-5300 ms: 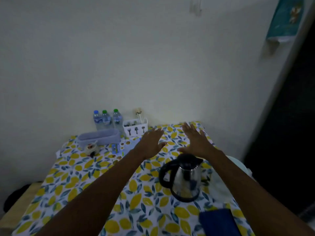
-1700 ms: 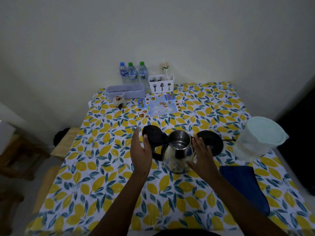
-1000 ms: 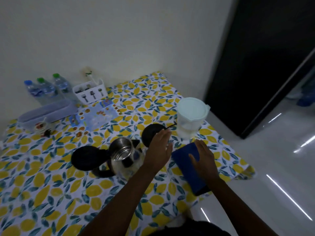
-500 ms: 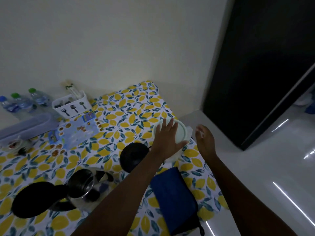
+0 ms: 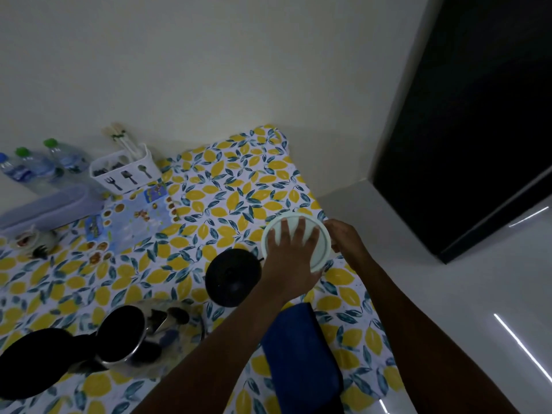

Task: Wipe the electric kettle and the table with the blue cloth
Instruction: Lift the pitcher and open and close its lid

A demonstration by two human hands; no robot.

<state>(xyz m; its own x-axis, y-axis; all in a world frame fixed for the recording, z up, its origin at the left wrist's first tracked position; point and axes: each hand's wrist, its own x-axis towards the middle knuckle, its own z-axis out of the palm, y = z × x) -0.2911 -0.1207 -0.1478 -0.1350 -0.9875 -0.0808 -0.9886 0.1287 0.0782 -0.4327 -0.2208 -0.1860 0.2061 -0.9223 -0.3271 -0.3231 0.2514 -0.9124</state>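
Note:
The steel electric kettle (image 5: 167, 336) stands off its base at the lower left of the lemon-print table (image 5: 233, 186), its black lid (image 5: 33, 363) flipped open. Its round black base (image 5: 231, 276) sits mid-table. The folded blue cloth (image 5: 301, 360) lies untouched near the table's front right edge, under my left forearm. My left hand (image 5: 291, 258) rests palm down with fingers spread on the lid of a white jug (image 5: 323, 252). My right hand (image 5: 343, 237) curls around the jug's far right side.
Three water bottles (image 5: 38, 165), a white cutlery caddy (image 5: 125, 168) and a lilac container (image 5: 47, 204) line the wall. A blue printed packet (image 5: 131, 219) lies in front of them. The table's right edge drops to a glossy floor beside a dark doorway (image 5: 478, 115).
My hands left the kettle, passed over the blue cloth and closed in on the white jug. The view swung right toward the table's corner.

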